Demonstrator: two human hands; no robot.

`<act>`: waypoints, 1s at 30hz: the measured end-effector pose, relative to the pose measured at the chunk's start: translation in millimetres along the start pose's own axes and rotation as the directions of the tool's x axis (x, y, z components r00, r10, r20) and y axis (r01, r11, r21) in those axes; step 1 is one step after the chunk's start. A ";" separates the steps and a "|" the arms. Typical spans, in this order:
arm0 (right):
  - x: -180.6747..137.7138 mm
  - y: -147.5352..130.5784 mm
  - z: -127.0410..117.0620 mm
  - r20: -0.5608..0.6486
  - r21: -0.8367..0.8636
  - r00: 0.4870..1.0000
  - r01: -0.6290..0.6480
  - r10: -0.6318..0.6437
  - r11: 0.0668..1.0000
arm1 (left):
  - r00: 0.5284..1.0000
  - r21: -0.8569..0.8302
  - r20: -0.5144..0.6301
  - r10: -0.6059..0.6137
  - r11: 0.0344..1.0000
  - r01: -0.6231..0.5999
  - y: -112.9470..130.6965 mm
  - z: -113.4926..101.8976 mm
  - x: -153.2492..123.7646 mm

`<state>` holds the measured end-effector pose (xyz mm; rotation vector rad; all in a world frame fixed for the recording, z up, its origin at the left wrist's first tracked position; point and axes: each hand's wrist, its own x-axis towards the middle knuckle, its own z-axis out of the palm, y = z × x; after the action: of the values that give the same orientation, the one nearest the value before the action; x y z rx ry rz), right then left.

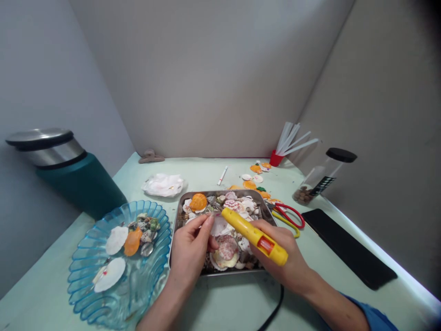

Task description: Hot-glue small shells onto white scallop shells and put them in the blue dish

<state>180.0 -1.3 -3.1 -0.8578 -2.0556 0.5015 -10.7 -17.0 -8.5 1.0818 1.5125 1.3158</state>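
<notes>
My right hand [285, 259] grips a yellow glue gun [253, 234] with an orange trigger, its tip pointing up-left over a metal tray [177, 216] full of seashells. My left hand [191, 250] is over the tray's left part, fingers pinched on a small pale shell [211, 215] right at the gun's tip. An orange scallop shell [199, 202] lies in the tray's far left corner. The gun's black cord [274, 310] runs off the front edge.
A blue ribbed glass dish [86, 276] with shells sits left. A teal bin [74, 177] stands far left. Scissors [289, 216], a black phone [347, 248], a jar [322, 177], a red cup of sticks [277, 158], crumpled tissue [163, 185] and loose shells lie around.
</notes>
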 end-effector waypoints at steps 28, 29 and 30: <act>-2.0 6.2 0.7 0.163 0.022 0.980 -0.119 0.114 0.993 | 0.994 -0.163 0.068 -0.084 0.982 0.094 -2.7 1.0 0.8; -2.1 6.4 1.1 0.161 0.022 0.980 -0.124 0.119 0.992 | 0.994 -0.161 0.069 -0.083 0.983 0.094 -2.7 0.8 0.9; -2.1 6.3 1.4 0.157 0.022 0.980 -0.126 0.121 0.992 | 0.994 -0.160 0.068 -0.081 0.983 0.091 -2.6 0.6 0.8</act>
<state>182.2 1.4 -8.8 -0.9575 -2.1373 0.6860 -10.6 -16.2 -11.2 0.9343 1.3661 1.3099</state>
